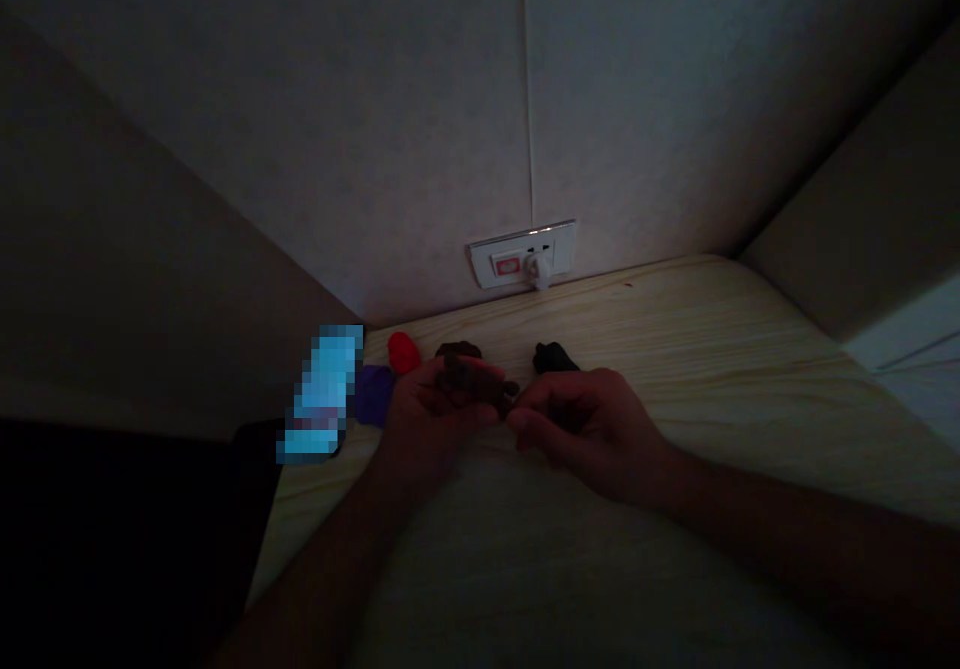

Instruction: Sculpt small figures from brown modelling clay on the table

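My left hand (424, 419) is closed round a small dark brown figure (476, 384) that looks like shaped modelling clay, with a rounded lump at its left end and small knobs at its right. The fingertips of my right hand (581, 424) are pinched together at the figure's right end; what lies between them is too dark to make out. Behind my left hand are a brown lump (459, 349), a red lump (403, 352) and a purple lump (373, 396), partly covered. A black lump (555, 357) sits just beyond my right hand.
The pale wood-grained table (675, 349) meets the wall at the back. A wall socket (521, 254) with a white plug (538, 271) is just above its edge. At the left edge stands a bright, pixelated screen (322, 389). The room is dim.
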A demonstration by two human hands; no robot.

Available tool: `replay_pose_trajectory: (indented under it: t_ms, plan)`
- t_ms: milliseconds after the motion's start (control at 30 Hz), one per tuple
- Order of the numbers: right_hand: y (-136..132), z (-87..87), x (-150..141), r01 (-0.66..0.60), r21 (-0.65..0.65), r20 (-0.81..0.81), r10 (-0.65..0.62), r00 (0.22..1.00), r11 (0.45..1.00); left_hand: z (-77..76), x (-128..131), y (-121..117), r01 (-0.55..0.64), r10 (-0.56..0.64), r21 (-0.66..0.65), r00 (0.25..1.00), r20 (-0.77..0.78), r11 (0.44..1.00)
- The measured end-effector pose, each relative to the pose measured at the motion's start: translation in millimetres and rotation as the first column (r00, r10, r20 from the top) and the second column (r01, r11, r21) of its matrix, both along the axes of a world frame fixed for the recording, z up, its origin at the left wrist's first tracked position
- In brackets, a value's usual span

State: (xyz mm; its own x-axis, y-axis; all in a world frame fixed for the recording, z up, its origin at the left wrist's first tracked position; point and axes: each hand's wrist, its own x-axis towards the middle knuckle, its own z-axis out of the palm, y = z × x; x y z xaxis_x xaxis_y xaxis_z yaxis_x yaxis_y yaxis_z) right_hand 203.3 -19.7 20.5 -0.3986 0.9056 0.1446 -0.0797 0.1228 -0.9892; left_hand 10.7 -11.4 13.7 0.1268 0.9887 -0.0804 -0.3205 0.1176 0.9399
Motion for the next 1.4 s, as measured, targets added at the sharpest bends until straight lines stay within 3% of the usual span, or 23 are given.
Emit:
replay_pose_trajectory:
  t_ms: [267, 667, 1133, 1400]
  plan:
    - [1.1, -3.3, -1.5, -0.027, -0.101, -0.034, 0.024, 0.999, 0.994, 2.4, 1.6, -0.1, -0.054, 0.054, -0.025, 0.998, -0.016, 0.998]
    - [0.7, -5.3, -0.7, -0.092, -0.178, -0.053, 0.083, 0.995, 0.98, 0.2, 1.8, 0.0, -0.009, 0.009, -0.002, 0.998, 0.062, 1.0]
    - [6.6, 0.4, 2.5, -0.141, -0.162, -0.076, 0.131, 0.989, 0.977, 3.9, 5.3, -0.6, 0.018, -0.011, -0.037, 0.984, 0.178, 0.999]
    - [6.3, -4.5, -0.3, -0.116, -0.174, -0.033, 0.112, 0.993, 0.978, 3.4, 5.1, -1.1, -0.014, 0.019, -0.041, 0.992, 0.127, 0.999]
